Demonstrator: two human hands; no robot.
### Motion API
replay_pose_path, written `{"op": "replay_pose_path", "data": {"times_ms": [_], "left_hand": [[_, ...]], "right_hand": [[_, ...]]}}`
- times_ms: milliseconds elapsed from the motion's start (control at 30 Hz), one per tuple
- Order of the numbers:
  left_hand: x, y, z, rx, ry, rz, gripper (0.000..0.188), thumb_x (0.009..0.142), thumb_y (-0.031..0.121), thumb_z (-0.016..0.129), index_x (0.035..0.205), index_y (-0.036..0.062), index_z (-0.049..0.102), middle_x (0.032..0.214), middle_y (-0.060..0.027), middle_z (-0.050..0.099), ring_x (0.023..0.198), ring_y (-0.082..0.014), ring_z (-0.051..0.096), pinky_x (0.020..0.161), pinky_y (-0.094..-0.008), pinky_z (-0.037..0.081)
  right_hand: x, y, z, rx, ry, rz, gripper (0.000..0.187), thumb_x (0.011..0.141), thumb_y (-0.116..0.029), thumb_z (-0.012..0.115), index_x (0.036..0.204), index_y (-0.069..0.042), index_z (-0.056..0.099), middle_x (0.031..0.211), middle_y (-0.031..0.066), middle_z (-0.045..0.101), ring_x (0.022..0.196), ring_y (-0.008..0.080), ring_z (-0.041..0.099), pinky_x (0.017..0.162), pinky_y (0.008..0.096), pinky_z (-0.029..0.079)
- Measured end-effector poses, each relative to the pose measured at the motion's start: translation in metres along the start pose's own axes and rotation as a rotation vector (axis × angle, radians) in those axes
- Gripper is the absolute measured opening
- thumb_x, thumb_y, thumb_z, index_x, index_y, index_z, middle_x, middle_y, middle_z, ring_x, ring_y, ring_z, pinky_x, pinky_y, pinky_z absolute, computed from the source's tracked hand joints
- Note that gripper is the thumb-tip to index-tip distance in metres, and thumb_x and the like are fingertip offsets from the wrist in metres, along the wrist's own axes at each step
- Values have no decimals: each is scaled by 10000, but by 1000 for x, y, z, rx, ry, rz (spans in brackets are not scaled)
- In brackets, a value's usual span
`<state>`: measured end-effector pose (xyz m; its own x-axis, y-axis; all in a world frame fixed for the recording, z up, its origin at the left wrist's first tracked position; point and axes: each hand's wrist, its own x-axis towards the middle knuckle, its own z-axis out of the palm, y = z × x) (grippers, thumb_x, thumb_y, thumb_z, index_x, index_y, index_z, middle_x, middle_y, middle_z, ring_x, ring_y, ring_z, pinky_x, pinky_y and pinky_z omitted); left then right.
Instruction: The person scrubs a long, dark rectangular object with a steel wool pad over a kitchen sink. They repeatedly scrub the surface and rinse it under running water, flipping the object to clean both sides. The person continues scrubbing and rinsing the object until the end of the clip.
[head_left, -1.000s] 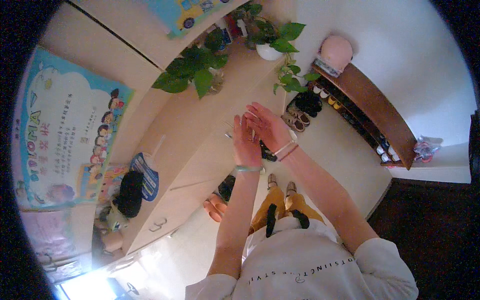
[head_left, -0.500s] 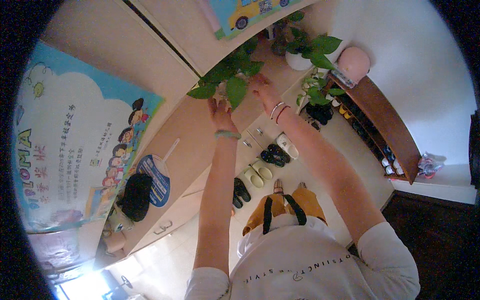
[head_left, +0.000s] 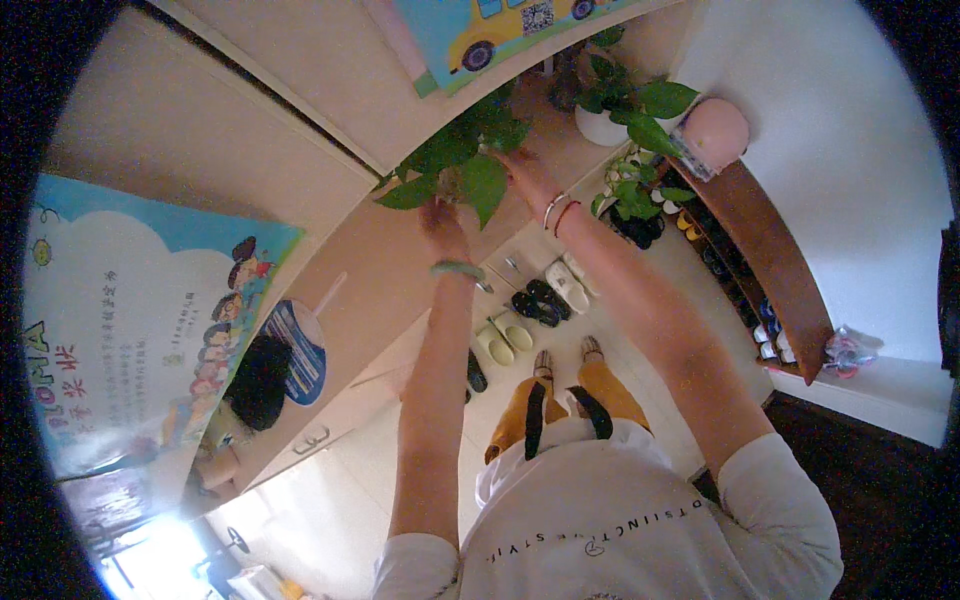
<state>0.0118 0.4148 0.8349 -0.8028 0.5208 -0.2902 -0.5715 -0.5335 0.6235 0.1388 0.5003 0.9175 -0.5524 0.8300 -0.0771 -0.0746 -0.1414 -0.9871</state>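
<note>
Both my arms stretch forward over the wooden cabinet top to a leafy green plant (head_left: 484,183) with broad leaves. On its left side my left hand (head_left: 443,225) closes at the plant's base, its fingertips tucked under the leaves. My right hand (head_left: 518,166) is closed on the plant's right side, with its fingers partly covered by foliage. Whatever container holds the plant is mostly hidden by the leaves and my hands. A second green plant (head_left: 664,100) in a white round pot (head_left: 600,127) stands to the right.
A blue-and-white round fan (head_left: 296,350) and a black bag-like item (head_left: 258,383) lie on the cabinet (head_left: 340,300) at left. A poster (head_left: 130,330) is on the left. Several shoes (head_left: 505,340) stand on the floor; a brown shoe rack (head_left: 775,250) holds a pink cap (head_left: 716,137).
My view has shifted, and the poster and fan appear further left. My left hand's fingers have slipped further under the leaves. Both hands stay at the plant.
</note>
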Motion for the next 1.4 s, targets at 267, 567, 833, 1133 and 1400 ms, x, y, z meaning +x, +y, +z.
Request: {"op": "replay_pose_path", "data": {"times_ms": [267, 567, 833, 1133, 1400], "left_hand": [[6, -5, -22, 26, 63, 52, 327, 1013, 261, 460, 1269, 119, 605, 1306, -20, 599, 1089, -192, 556, 914, -308, 438], [-18, -9, -5, 12, 126, 70, 446, 1000, 260, 511, 1434, 165, 473, 1468, -27, 438, 1214, -218, 490, 1012, -376, 409], [-131, -15, 24, 359, 19, 124, 528, 956, 191, 612, 1449, 131, 432, 1388, -73, 549, 1261, -263, 542, 1022, -420, 461], [-163, -61, 75, 455, -200, -120, 493, 984, 219, 563, 1452, 103, 461, 1409, -78, 540, 1287, -238, 522, 1022, -406, 470], [-163, -84, 102, 344, -216, -173, 459, 984, 203, 576, 1426, 103, 499, 1417, -85, 527, 1285, -228, 510, 1030, -374, 443]], "right_hand": [[20, 3, 2, -51, -80, -34, 351, 925, -433, 642, 1024, -102, 704, 921, 17, 676, 787, 169, 596, 723, 337, 488], [29, 46, -8, 162, -38, -59, 408, 944, -353, 641, 1246, -79, 640, 1200, 5, 656, 1068, 128, 595, 942, 300, 443], [-47, 14, -42, 574, 35, 174, 439, 982, -248, 592, 1373, -56, 542, 1298, 43, 625, 1152, 184, 594, 996, 337, 461], [-66, 13, -109, 663, 194, 141, 456, 997, -226, 567, 1403, -31, 497, 1380, 96, 561, 1241, 240, 568, 1030, 368, 470], [-65, 19, -124, 731, 190, 116, 413, 1036, -237, 443, 1391, -35, 507, 1404, 80, 565, 1218, 240, 587, 977, 360, 481]]}}
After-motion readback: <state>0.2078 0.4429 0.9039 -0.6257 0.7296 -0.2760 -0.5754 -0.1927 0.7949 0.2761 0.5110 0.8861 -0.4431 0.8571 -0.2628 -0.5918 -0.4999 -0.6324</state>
